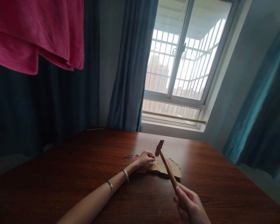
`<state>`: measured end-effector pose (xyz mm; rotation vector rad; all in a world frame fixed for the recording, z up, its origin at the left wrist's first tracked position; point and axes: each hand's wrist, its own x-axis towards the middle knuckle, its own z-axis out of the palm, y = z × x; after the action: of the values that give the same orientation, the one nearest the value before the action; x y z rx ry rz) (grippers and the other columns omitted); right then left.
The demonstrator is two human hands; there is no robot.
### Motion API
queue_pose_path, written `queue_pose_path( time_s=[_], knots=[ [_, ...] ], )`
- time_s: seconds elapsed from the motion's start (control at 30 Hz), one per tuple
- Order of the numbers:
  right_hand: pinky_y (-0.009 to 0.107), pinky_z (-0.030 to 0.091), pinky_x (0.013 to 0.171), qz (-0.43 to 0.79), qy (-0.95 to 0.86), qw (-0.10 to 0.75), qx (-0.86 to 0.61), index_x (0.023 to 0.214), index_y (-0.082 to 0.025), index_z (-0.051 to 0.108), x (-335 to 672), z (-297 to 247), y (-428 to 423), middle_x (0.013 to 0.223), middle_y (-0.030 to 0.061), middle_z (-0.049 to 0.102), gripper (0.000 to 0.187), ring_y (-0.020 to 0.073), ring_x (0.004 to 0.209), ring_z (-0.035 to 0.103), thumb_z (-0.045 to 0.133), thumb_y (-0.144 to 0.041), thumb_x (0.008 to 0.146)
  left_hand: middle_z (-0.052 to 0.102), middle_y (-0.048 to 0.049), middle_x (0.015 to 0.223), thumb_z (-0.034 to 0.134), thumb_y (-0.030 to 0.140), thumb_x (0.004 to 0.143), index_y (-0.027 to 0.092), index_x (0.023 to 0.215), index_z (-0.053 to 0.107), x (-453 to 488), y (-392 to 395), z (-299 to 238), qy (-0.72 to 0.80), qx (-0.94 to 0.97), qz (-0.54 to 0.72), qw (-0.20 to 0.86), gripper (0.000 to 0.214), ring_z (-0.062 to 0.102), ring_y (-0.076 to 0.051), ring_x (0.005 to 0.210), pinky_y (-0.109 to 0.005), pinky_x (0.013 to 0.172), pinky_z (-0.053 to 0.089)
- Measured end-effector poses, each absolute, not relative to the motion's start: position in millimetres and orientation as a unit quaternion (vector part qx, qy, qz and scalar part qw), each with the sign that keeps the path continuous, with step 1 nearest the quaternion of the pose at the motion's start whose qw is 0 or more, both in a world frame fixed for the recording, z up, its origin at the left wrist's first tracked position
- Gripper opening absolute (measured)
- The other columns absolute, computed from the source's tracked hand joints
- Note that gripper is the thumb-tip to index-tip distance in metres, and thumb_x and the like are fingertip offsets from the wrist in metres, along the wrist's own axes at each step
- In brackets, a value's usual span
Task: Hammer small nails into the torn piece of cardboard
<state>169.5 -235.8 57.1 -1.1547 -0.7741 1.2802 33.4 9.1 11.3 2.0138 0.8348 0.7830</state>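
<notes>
My right hand (190, 202) is wrapped round the lower end of the wooden handle of a hammer (168, 169), whose head is raised just right of my left fingertips. My left hand (146, 158) is closed in a pinch over a piece of cardboard (162, 165). What its fingers hold is too small and too covered to make out. Many small dark holes or marks dot the tan cardboard, which has a pink strip and a ragged edge. Left of the cardboard lie a few thin metal rods (128, 156), perhaps nails or punches.
The brown wooden table (84, 186) fills the lower view. Behind it stand a window (177, 62) with bars outside and blue curtains (130, 68). A pink cloth (49, 34) hangs at the upper left.
</notes>
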Motion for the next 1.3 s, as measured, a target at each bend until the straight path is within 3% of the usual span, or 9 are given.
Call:
queue_pose_path(
  time_s=[0.37,0.67,0.87,1.07,1.3],
  knots=[
    [0.012,0.016,0.028,0.544,-0.315,0.595,-0.501,0.092,-0.013,0.058,169,63,-239,0.05,-0.0054,0.047,0.05,-0.0015,0.029,0.027,0.07,-0.048,0.058,0.066,-0.0058,0.072,0.064,0.032,0.062,0.01,0.076,0.068,32,8,14,0.328,0.8,0.311,0.396,0.026,0.057,-0.015,0.069,-0.022,0.061,0.041],
    [0.011,0.015,0.028,0.535,-0.326,0.597,-0.5,0.093,-0.013,0.057,172,60,-242,0.051,-0.0058,0.048,0.047,-0.0025,0.027,0.028,0.067,-0.048,0.063,0.067,-0.0078,0.083,0.068,0.033,0.056,0.011,0.094,0.065,15,15,24,0.297,0.793,0.282,0.451,0.045,0.059,-0.018,0.074,-0.024,0.064,0.044],
    [0.012,0.015,0.027,0.524,-0.329,0.604,-0.503,0.086,-0.012,0.058,174,61,-244,0.05,-0.0055,0.048,0.046,-0.0023,0.026,0.027,0.068,-0.05,0.061,0.067,-0.0066,0.079,0.065,0.035,0.059,0.01,0.088,0.067,15,17,26,0.315,0.804,0.282,0.418,0.038,0.058,-0.017,0.073,-0.024,0.062,0.043],
    [0.012,0.016,0.027,0.533,-0.322,0.596,-0.506,0.098,-0.013,0.057,172,65,-244,0.05,-0.006,0.046,0.054,-0.0018,0.028,0.026,0.068,-0.05,0.06,0.066,-0.0063,0.074,0.066,0.032,0.059,0.009,0.081,0.068,25,9,23,0.303,0.813,0.291,0.403,0.032,0.057,-0.015,0.067,-0.022,0.058,0.04],
    [0.011,0.012,0.028,0.537,-0.338,0.599,-0.488,0.092,-0.013,0.057,168,65,-241,0.051,-0.0059,0.044,0.047,-0.0021,0.03,0.023,0.067,-0.048,0.063,0.066,-0.0078,0.069,0.064,0.031,0.06,0.007,0.074,0.07,35,9,21,0.324,0.806,0.292,0.4,0.028,0.056,-0.016,0.064,-0.022,0.056,0.038]
  ],
)
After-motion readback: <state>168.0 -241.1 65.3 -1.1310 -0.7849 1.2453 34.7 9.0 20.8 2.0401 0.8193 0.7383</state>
